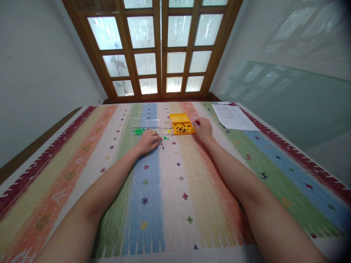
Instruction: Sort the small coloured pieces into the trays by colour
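Note:
My left hand [149,141] rests on the patterned cloth, in front of a clear plastic box [131,130] with bright green pieces [138,131]. Its fingers are bent and drawn together at the tips; a tiny bluish bit shows there, too small to name. Just beside the fingertips lie a few tiny dark pieces [163,148] and some loose green pieces [166,138]. My right hand [203,128] is at the right side of an open yellow box [179,118] with small dark pieces [181,128]. Its fingers are curled in a pinch; what they hold is hidden.
Yellow pieces [166,131] lie in a clear compartment left of the yellow box. A printed white sheet [233,117] lies at the far right of the table. The striped tablecloth [170,204] covers the table. Beyond its far edge stand wooden doors [161,54] with glass panes.

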A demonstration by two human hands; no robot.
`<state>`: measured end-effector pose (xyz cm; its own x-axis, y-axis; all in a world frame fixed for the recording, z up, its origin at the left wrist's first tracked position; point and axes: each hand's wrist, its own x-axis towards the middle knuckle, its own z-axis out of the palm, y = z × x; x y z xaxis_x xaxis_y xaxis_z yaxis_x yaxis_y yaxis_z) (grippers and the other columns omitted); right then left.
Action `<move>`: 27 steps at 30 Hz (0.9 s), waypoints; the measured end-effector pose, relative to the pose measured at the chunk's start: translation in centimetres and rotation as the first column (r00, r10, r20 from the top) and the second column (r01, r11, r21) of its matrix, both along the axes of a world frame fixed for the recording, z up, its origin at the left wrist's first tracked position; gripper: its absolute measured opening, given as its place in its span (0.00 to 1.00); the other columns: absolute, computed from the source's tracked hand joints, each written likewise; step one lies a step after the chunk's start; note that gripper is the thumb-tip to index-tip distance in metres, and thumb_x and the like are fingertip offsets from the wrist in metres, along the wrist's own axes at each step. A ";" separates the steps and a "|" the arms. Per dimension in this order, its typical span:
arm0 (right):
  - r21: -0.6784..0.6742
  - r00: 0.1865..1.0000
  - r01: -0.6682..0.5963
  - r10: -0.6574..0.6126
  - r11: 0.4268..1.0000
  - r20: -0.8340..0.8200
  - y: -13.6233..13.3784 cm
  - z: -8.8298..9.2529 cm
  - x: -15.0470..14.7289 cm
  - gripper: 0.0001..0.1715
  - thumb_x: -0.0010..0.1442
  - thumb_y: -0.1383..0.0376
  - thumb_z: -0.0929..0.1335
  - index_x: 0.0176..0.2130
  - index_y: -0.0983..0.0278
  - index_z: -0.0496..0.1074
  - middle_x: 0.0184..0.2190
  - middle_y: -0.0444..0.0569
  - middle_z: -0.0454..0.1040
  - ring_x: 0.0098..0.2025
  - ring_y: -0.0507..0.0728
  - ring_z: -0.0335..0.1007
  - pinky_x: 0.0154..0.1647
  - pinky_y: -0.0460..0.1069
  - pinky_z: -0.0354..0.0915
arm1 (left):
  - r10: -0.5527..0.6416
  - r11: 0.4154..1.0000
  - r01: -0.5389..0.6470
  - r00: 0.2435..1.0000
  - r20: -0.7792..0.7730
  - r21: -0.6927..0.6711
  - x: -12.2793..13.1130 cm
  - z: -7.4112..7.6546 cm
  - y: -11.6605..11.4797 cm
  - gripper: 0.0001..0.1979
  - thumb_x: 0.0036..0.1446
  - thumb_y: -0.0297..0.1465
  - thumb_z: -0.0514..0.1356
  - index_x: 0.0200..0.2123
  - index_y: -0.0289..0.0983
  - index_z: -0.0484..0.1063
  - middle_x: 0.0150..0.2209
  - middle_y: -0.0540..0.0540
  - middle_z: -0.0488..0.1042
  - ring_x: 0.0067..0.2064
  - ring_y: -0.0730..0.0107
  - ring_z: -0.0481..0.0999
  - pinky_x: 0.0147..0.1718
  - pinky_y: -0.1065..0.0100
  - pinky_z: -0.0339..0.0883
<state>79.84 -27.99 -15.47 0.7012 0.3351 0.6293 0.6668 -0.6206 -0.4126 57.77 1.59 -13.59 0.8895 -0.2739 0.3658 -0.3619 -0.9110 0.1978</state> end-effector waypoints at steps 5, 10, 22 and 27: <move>0.039 0.974 0.206 -0.201 0.978 -0.101 -1.4 -0.8 2.5 0.07 0.64 0.64 0.66 0.36 0.62 0.74 0.36 0.54 0.75 0.40 0.62 0.66 0.44 0.55 0.61 | -0.073 0.997 0.073 0.997 -0.020 -0.019 -0.2 0.1 -0.5 0.11 0.70 0.35 0.58 0.48 0.44 0.82 0.47 0.43 0.79 0.51 0.56 0.71 0.53 0.54 0.62; 0.090 0.961 0.249 -0.234 0.964 -0.148 -1.4 -1.2 2.6 0.10 0.64 0.65 0.65 0.41 0.62 0.76 0.37 0.54 0.77 0.39 0.62 0.67 0.42 0.55 0.61 | -0.085 0.996 0.083 0.995 -0.057 -0.035 -0.1 0.1 -1.1 0.12 0.70 0.36 0.59 0.47 0.44 0.83 0.46 0.43 0.79 0.50 0.56 0.72 0.53 0.55 0.63; 0.057 0.992 0.083 -0.077 0.995 -0.099 0.4 -1.0 0.5 0.09 0.64 0.65 0.65 0.39 0.62 0.76 0.39 0.56 0.79 0.42 0.64 0.69 0.46 0.57 0.63 | -0.108 0.994 0.106 0.990 -0.093 -0.030 0.1 0.4 -1.8 0.11 0.67 0.32 0.60 0.40 0.45 0.84 0.44 0.43 0.79 0.50 0.56 0.71 0.53 0.54 0.63; 0.072 0.996 0.027 -0.021 0.997 -0.089 0.8 -0.9 -0.2 0.09 0.64 0.65 0.65 0.38 0.62 0.75 0.39 0.55 0.79 0.41 0.64 0.70 0.46 0.56 0.62 | -0.137 0.990 0.133 0.986 -0.094 -0.049 0.0 0.6 -1.8 0.11 0.67 0.31 0.59 0.42 0.45 0.84 0.45 0.43 0.79 0.50 0.56 0.71 0.53 0.54 0.63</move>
